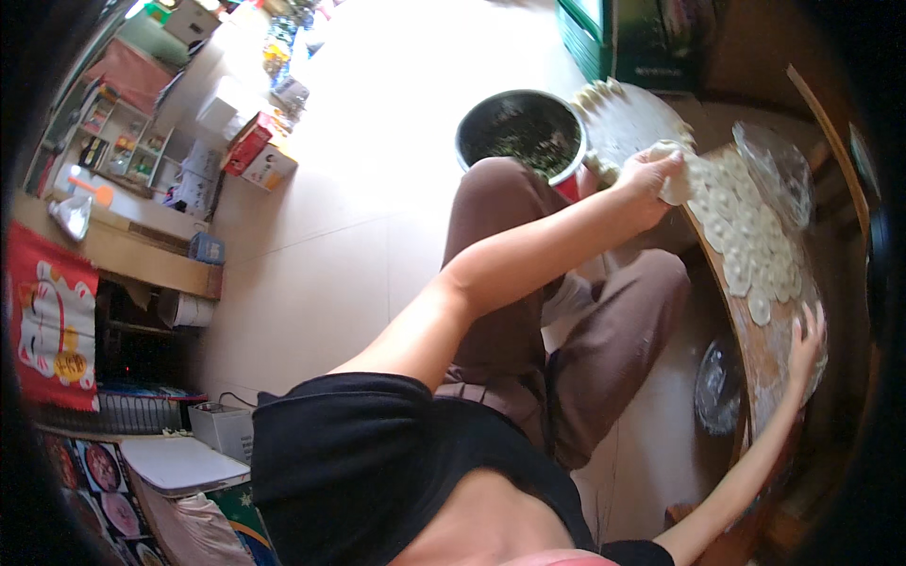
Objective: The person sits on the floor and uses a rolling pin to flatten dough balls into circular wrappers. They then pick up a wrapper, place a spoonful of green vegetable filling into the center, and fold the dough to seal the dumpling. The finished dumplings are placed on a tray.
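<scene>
My left hand [651, 178] holds a soft, pale dough wrapper [678, 185] between thumb and fingers, at the upper end of a floured wooden board [768, 354]. Many round, flat dough wrappers [743, 237] lie overlapping on that board. On its lower part, near the outer edge, rests my right hand [805, 347] with fingers spread; something pale shows beside it, and whether it grips anything is unclear. Beyond my knee stands a metal pot [461, 138] of chopped green filling [527, 138]. Next to it, a round pale tray [630, 117] carries folded dumplings [598, 92] along its rim.
Clear plastic [775, 173] lies by the wrappers. Below the board is a round, plastic-covered thing [718, 385]. A green plastic crate [584, 39] stands beyond the tray. My bent knees come between the pot and board. Boxes [258, 152] and a shelf unit [124, 145] are at left.
</scene>
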`<state>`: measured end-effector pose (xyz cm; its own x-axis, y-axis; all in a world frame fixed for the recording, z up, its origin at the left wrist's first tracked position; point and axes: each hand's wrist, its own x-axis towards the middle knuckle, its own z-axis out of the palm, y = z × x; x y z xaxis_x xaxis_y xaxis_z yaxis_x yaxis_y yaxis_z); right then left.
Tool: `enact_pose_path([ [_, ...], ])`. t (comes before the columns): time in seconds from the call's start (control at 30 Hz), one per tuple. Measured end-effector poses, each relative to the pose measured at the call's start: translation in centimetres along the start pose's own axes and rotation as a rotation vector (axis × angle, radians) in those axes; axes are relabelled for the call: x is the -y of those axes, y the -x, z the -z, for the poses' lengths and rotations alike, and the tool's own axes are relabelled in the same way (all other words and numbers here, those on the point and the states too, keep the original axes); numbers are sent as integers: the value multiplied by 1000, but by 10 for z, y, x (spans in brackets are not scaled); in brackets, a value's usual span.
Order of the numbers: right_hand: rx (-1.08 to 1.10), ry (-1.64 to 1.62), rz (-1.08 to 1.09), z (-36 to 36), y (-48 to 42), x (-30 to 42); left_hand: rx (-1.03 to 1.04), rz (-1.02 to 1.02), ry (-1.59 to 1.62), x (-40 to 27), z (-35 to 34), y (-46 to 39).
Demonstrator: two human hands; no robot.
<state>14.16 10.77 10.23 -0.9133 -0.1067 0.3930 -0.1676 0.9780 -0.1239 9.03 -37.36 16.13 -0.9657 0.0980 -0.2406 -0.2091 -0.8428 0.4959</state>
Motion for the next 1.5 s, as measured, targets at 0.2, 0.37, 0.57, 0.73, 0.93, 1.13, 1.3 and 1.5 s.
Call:
enact_pose_path([
  [0.2,-45,47,-52,24,8,0,-70,-104,-106,-63,20,26],
  [0.37,-11,196,131,64,-54,33,159,-57,88,-128,127,1],
  [0.57,-82,148,271,41,-168,177,82,-177,101,-206,181,4],
  [0.73,-56,-160,452,-18,-215,352,-127,-250,57,-246,262,-8],
  [0.93,420,-459,637,-148,-176,506,-335,-275,-8,-249,298,-34],
  [1.13,555,-296,863,-248,-148,532,-346,-224,-195,-238,327,-81],
  [1.3,520,-444,1012,-274,-155,529,-343,-203,-217,-239,307,-88],
  [1.5,340,-477,939,-291,-178,553,-463,-206,-277,-222,312,-97],
])
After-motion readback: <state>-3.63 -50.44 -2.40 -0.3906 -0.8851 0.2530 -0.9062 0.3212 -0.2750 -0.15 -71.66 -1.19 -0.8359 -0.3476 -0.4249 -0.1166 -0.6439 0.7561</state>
